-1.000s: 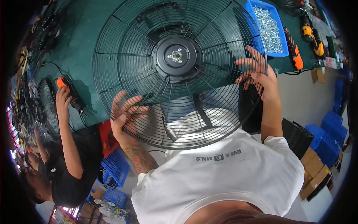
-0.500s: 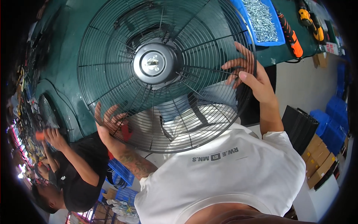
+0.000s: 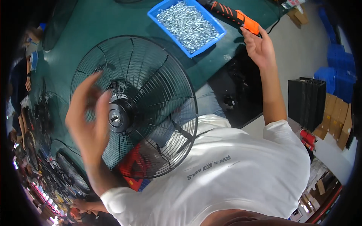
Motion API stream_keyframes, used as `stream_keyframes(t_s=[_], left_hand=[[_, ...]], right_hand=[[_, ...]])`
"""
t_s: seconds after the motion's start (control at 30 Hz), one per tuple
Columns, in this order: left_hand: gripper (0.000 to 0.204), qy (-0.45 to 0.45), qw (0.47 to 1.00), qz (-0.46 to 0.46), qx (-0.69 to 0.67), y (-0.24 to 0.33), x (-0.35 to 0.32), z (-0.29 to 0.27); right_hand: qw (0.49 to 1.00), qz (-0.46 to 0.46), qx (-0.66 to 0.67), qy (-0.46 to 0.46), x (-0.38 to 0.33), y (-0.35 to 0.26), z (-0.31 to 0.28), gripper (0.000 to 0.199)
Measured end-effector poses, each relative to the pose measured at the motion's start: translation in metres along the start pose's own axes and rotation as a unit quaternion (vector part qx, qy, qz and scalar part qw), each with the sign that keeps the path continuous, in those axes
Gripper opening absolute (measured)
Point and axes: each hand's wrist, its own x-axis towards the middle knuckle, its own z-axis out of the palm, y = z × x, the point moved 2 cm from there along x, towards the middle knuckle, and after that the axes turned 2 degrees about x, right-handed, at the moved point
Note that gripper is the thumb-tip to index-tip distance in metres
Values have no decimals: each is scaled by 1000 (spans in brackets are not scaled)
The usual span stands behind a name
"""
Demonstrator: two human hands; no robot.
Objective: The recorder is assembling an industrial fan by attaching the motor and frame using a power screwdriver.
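Observation:
A round black wire fan guard [image 3: 171, 75] rests at the table's near edge, tilted, with a dark motor hub [image 3: 122, 115] and a shaft at its middle. My left hand [image 3: 88, 116], slightly blurred, is raised over the guard's left part, thumb and forefinger apart and nothing between them. At the far right, my right hand [image 3: 260, 49] reaches the orange end of a black-and-orange power screwdriver [image 3: 247, 22]. Its fingertips and thumb are at that end, spread and not wrapped round it. Whether they press on it I cannot tell.
A blue bin [image 3: 152, 17] full of silver screws [image 3: 188, 26] stands between guard and screwdriver. The green table [image 3: 102, 22] carries more fan guards at the left, where other people work. Black panels [image 3: 307, 101], cartons [image 3: 333, 116] and blue crates [image 3: 339, 60] stand at the right.
Both my hands have let go of the fan guard, which now sits lower and further left. My right hand has moved out to the screwdriver; my left has risen above the guard.

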Motion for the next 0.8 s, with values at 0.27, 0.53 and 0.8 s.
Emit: stream_keyframes(t_s=[0.27, 0.53, 0.8], left_hand=[[51, -271, 883, 321, 211, 53, 165, 159], [50, -278, 898, 305, 152, 51, 171, 202], [18, -373, 905, 191, -75, 26, 216, 198]], right_hand=[[992, 116, -56, 11, 57, -40, 6, 70], [938, -104, -304, 133, 64, -11, 28, 63], [865, -359, -329, 117, 44, 24, 37, 48]])
